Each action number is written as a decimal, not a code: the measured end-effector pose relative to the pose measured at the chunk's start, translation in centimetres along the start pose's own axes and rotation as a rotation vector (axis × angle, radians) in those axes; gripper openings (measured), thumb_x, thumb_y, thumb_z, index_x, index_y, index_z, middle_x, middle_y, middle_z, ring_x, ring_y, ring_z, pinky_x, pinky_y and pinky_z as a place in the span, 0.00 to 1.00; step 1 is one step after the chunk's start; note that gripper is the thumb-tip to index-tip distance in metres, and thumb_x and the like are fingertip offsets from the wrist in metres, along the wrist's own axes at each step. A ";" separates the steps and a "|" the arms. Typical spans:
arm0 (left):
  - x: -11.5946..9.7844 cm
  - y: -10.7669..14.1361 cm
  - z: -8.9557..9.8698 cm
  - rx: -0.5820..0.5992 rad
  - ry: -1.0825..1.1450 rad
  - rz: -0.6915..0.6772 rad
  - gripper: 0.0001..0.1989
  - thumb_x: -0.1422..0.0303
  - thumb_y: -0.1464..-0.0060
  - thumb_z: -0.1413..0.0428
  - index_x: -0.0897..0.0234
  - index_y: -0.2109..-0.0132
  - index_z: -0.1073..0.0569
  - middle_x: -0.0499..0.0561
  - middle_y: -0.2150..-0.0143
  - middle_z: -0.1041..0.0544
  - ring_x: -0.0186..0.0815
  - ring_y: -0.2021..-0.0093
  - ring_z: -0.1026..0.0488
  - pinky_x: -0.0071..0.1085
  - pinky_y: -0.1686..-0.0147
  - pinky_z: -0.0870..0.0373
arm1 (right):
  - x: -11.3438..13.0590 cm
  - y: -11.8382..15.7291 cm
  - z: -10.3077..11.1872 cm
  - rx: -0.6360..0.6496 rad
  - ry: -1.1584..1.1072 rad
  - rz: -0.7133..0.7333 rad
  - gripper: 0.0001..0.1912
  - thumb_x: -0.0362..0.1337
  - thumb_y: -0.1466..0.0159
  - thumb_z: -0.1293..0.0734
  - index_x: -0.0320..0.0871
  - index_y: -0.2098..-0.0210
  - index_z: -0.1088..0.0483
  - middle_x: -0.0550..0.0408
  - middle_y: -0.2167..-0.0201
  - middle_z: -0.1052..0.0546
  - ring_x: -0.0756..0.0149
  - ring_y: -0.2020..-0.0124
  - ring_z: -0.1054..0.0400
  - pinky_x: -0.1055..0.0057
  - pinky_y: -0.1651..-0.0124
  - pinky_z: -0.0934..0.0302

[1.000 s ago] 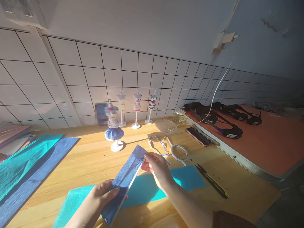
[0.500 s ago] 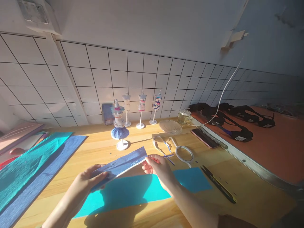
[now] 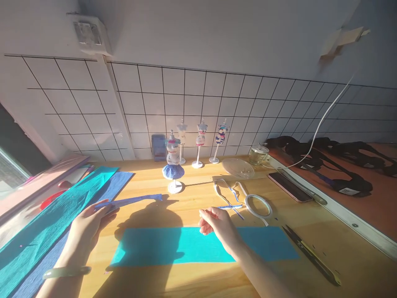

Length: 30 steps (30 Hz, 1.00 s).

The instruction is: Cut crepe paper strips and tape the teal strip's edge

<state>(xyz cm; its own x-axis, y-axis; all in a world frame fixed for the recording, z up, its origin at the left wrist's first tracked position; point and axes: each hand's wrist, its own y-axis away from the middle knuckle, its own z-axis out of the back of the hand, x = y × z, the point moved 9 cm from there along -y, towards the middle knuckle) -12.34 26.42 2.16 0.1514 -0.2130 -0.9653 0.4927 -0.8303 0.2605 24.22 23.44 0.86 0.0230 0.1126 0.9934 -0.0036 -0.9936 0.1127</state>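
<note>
My left hand [image 3: 88, 221] is closed on one end of a blue crepe paper strip [image 3: 135, 201], held almost edge-on above the table, its free end pointing right. Apart from it, my right hand [image 3: 218, 225] is curled with thumb and fingertips pressed together; whether anything small is in them I cannot make out. Beneath the right hand lies a flat turquoise crepe paper strip [image 3: 149, 246]. Beyond the blue strip stands a small dress form [image 3: 173, 153] wearing a ruffled blue paper skirt [image 3: 173, 171].
More dress forms [image 3: 201, 136] stand by the tiled wall. To the right are a tape roll [image 3: 269, 207], loose tape backing [image 3: 229, 205], scissors [image 3: 313, 256], a phone [image 3: 290, 187], a clear lid [image 3: 238, 167] and a glass jar [image 3: 258, 155]. Long turquoise paper [image 3: 62, 219] lies left.
My left hand has carried the blue strip up and left, turning it edge-on. My right hand has come off the strip's end. The camera view has swung left.
</note>
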 end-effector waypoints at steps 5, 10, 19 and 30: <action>-1.1 0.4 2.0 -0.079 -0.109 -0.032 0.20 0.72 0.50 0.47 0.65 0.48 0.37 0.44 0.67 0.25 0.31 0.62 0.25 0.23 0.58 0.30 | 0.1 0.5 -0.5 0.034 0.052 0.014 0.24 0.56 0.42 0.40 0.42 0.81 0.37 0.58 0.87 0.31 0.71 0.86 0.39 0.73 0.80 0.45; -1.8 -0.5 3.7 -0.265 -0.552 -0.066 0.31 0.63 0.59 0.40 0.61 0.46 0.36 0.51 0.50 0.30 0.53 0.50 0.32 0.42 0.55 0.33 | 0.9 1.2 -0.7 0.052 0.144 0.039 0.29 0.58 0.41 0.42 0.44 0.88 0.43 0.61 0.92 0.39 0.73 0.88 0.47 0.73 0.82 0.52; -2.5 -1.4 3.2 -0.246 -1.010 -0.235 0.34 0.57 0.49 0.53 0.64 0.37 0.52 0.60 0.49 0.30 0.55 0.46 0.37 0.48 0.51 0.37 | 1.1 1.4 -1.2 0.093 0.253 0.078 0.27 0.56 0.38 0.45 0.45 0.86 0.46 0.64 0.93 0.46 0.74 0.87 0.51 0.73 0.79 0.52; -3.4 0.1 1.8 -0.244 -1.243 -0.424 0.30 0.54 0.44 0.62 0.71 0.41 0.42 0.68 0.47 0.39 0.63 0.45 0.43 0.52 0.50 0.41 | 0.8 1.5 -1.9 0.147 0.443 0.119 0.16 0.45 0.38 0.43 0.43 0.74 0.32 0.60 0.87 0.34 0.70 0.84 0.42 0.73 0.79 0.46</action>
<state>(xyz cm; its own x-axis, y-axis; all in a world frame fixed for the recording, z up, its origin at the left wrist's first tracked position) -14.35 26.08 5.42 -0.8622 -0.3960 -0.3160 0.4667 -0.8635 -0.1912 22.29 22.09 1.86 -0.3976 -0.0419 0.9166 0.1620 -0.9865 0.0251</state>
